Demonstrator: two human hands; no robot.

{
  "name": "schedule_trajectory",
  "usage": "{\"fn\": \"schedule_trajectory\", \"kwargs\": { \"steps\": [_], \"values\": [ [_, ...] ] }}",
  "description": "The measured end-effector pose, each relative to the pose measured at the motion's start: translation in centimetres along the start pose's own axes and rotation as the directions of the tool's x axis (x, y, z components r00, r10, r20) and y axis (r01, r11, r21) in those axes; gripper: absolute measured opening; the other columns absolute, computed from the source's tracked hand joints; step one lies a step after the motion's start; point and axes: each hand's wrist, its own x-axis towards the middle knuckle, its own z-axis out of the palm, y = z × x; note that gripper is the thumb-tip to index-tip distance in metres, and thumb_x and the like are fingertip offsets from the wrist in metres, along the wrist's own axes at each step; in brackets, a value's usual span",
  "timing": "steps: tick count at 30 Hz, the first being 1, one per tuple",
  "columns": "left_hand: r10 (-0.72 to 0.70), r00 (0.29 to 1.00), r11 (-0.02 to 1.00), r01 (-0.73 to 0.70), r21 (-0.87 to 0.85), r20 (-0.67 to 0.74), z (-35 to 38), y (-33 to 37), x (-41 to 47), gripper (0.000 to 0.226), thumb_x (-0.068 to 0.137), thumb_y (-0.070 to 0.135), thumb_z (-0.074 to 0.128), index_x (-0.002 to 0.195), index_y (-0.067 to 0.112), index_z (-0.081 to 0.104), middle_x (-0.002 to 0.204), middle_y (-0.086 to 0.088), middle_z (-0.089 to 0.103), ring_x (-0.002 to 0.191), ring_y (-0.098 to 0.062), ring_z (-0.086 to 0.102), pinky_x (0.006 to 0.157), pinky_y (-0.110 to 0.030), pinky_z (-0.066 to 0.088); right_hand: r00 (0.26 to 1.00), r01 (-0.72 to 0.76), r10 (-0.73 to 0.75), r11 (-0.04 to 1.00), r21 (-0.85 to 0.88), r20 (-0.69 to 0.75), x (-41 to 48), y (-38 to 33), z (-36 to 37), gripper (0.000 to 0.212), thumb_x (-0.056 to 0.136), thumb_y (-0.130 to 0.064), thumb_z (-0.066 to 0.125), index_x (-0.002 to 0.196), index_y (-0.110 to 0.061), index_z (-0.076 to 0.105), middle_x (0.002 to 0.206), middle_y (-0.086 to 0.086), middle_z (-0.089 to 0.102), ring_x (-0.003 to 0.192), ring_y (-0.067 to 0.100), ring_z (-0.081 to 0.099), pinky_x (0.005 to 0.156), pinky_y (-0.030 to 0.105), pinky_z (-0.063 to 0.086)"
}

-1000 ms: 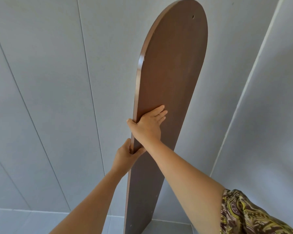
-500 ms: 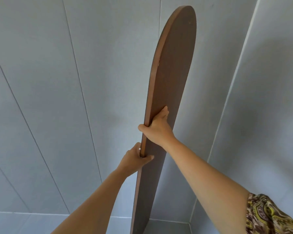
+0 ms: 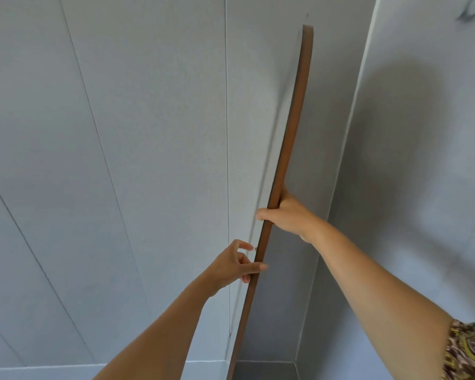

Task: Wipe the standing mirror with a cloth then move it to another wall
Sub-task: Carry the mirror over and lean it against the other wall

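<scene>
The standing mirror is turned edge-on to me, so only its thin brown wooden rim shows, tall and nearly upright in the corner of the room. My right hand grips the rim at mid-height, thumb on the left side and fingers behind. Lower down, my left hand touches the rim loosely, thumb across the edge and fingers partly spread. The glass face is hidden. No cloth is in view.
Pale grey panelled wall fills the left and centre. A second wall meets it at the corner on the right, with my shadow on it. A strip of floor shows at the mirror's foot.
The mirror has rotated from showing its broad brown back to being edge-on and has shifted right toward the corner. My left hand has loosened from a full grip to a light touch.
</scene>
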Motion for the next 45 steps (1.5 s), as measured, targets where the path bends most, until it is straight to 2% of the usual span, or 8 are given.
{"fn": "schedule_trajectory", "kwargs": {
  "steps": [6,12,17,24,29,34,40,45],
  "values": [
    [0.024,1.000,0.994,-0.025,0.103,0.007,1.5,0.5,1.1,0.045,0.076,0.045,0.079,0.089,0.016,0.048,0.070,-0.002,0.068,0.059,-0.009,0.064,0.066,-0.020,0.052,0.999,-0.023,0.023,1.000,0.002,0.030,-0.3,1.4,-2.0,0.063,0.084,-0.009,0.065,0.138,-0.023,0.036,0.100,-0.020,0.056,0.088,-0.006,0.053,0.066,0.011,0.039],
    [0.044,0.994,0.997,-0.050,0.064,0.096,2.5,1.3,1.5,0.034,0.082,0.035,0.077,0.087,0.015,0.050,0.070,-0.001,0.070,0.062,-0.012,0.070,0.073,-0.024,0.058,0.997,-0.068,0.068,0.998,0.009,0.048,-1.0,2.4,-3.8,0.053,0.085,-0.007,0.066,0.130,-0.024,0.042,0.100,-0.018,0.058,0.091,-0.003,0.055,0.064,0.010,0.042],
    [0.053,0.988,0.998,-0.049,-0.029,0.148,4.6,1.9,1.8,0.028,0.086,0.028,0.073,0.088,0.009,0.053,0.068,0.000,0.070,0.075,-0.024,0.074,0.084,-0.037,0.059,0.991,-0.129,0.130,0.991,0.029,-0.018,-1.9,3.9,-5.7,0.038,0.083,-0.003,0.066,0.121,-0.007,0.061,0.120,0.010,0.067,0.115,0.023,0.060,0.089,0.026,0.049],
    [0.029,0.979,0.998,-0.038,0.040,0.201,6.9,3.1,3.3,0.027,0.085,0.029,0.074,0.083,0.013,0.053,0.069,0.000,0.071,0.075,-0.025,0.075,0.076,-0.029,0.059,0.979,-0.202,0.205,0.968,0.150,-0.010,-2.0,6.8,-8.1,0.031,0.077,-0.005,0.072,0.108,-0.013,0.071,0.109,0.001,0.073,0.108,0.017,0.065,0.105,0.037,0.044],
    [0.002,0.967,0.983,-0.049,0.175,0.255,7.6,4.6,4.1,0.028,0.086,0.035,0.073,0.084,0.016,0.053,0.080,-0.003,0.073,0.080,-0.021,0.074,0.072,-0.023,0.055,0.981,-0.182,0.193,0.955,0.233,-0.025,-2.8,7.6,-8.8,0.031,0.082,0.003,0.066,0.104,-0.019,0.066,0.103,-0.003,0.072,0.101,0.014,0.065,0.084,0.025,0.050],
    [0.061,0.969,0.961,-0.122,0.249,0.240,8.5,7.3,4.9,0.029,0.085,0.040,0.072,0.086,0.018,0.054,0.086,0.001,0.072,0.075,-0.013,0.071,0.072,-0.022,0.052,0.970,-0.197,0.225,0.948,0.251,-0.091,-3.4,8.7,-9.7,0.027,0.081,0.000,0.066,0.102,-0.016,0.068,0.108,0.005,0.073,0.106,0.021,0.065,0.098,0.038,0.049],
    [0.141,0.970,0.935,-0.197,0.296,0.198,10.4,9.7,5.5,0.035,0.081,0.046,0.074,0.092,0.016,0.059,0.092,-0.003,0.074,0.082,-0.014,0.072,0.076,-0.023,0.047,0.952,-0.221,0.270,0.931,0.289,-0.142,-4.6,10.2,-11.2,0.022,0.082,0.002,0.064,0.103,-0.003,0.067,0.095,0.013,0.074,0.099,0.032,0.069,0.080,0.031,0.054],
    [0.183,0.974,0.912,-0.220,0.347,0.136,11.7,9.9,6.2,0.033,0.080,0.047,0.075,0.087,0.020,0.058,0.097,-0.005,0.074,0.093,-0.021,0.072,0.076,-0.021,0.047,0.936,-0.240,0.297,0.930,0.278,-0.188,-4.4,10.7,-11.1,0.020,0.081,-0.002,0.065,0.102,-0.002,0.065,0.089,0.012,0.072,0.092,0.031,0.070,0.087,0.037,0.055]
  ]
}}
